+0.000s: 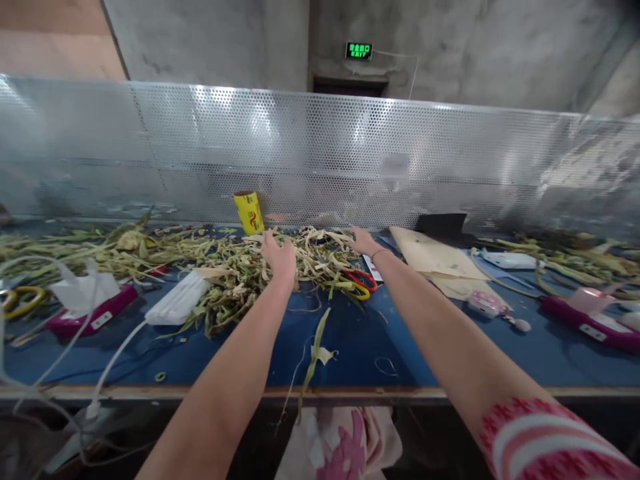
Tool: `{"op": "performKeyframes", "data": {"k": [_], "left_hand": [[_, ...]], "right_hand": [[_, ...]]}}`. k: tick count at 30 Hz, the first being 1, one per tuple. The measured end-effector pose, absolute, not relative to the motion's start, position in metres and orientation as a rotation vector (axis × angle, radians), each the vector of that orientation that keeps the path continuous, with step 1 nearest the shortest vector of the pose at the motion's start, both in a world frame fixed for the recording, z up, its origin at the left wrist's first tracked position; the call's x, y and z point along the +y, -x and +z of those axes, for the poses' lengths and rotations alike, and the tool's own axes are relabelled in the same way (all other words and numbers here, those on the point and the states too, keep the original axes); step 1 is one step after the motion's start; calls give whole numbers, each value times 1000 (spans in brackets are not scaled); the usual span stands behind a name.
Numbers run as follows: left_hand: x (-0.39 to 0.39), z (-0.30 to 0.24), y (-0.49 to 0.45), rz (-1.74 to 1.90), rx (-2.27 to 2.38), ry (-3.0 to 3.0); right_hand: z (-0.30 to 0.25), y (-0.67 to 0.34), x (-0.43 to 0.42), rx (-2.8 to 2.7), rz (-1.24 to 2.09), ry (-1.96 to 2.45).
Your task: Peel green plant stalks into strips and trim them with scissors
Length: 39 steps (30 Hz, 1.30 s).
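My left hand (279, 255) rests at a pile of dried plant stalks and leaves (240, 273), fingers spread and nothing visibly gripped. At the pile's right end my right hand (362, 241) reaches in with fingers apart, touching or just beside the stalks; its fingertips are partly hard to make out. Below it lie scissors with red and yellow handles (367, 288), their blades hidden under the stalks. A single long green stalk (318, 347) lies nearer to me, across the table's front edge.
On the blue table (350, 347) stand a yellow cylinder (249, 212), a white power strip (177, 300) and purple power strips (95, 317). Cardboard (433, 257) and a pink case (485, 303) lie right. White cables (117, 357) hang left. A perforated metal panel (320, 147) closes the back.
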<state>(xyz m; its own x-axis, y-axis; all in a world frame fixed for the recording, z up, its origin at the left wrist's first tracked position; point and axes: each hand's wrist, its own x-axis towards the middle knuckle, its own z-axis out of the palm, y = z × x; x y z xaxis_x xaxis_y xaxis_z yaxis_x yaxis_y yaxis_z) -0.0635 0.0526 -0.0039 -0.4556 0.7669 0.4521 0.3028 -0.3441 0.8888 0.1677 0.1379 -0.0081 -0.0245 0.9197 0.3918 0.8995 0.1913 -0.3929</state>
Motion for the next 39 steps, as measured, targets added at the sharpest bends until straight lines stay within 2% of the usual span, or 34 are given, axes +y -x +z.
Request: {"op": "performKeyframes", "data": {"k": [4, 10, 13, 19, 27, 32, 35, 39], "left_hand": [[48, -4, 53, 1799, 1592, -1274], [55, -6, 48, 1771, 1385, -1136], [48, 1, 43, 1658, 1177, -972], [30, 12, 40, 1212, 719, -720], [23, 14, 31, 1156, 804, -762], [23, 15, 28, 1323, 709, -742], [24, 15, 27, 1452, 645, -714], [23, 11, 21, 1451, 627, -790]], "right_hand": [[-13, -151, 151, -1927, 110, 1720], [10, -124, 142, -1946, 22, 1507], [29, -114, 120, -1923, 10, 1304], [36, -110, 56, -2014, 276, 933], [23, -122, -20, -2423, 371, 702], [17, -114, -34, -2549, 287, 919], [10, -106, -28, -2349, 187, 1228], [3, -97, -15, -2072, 241, 1295]]}}
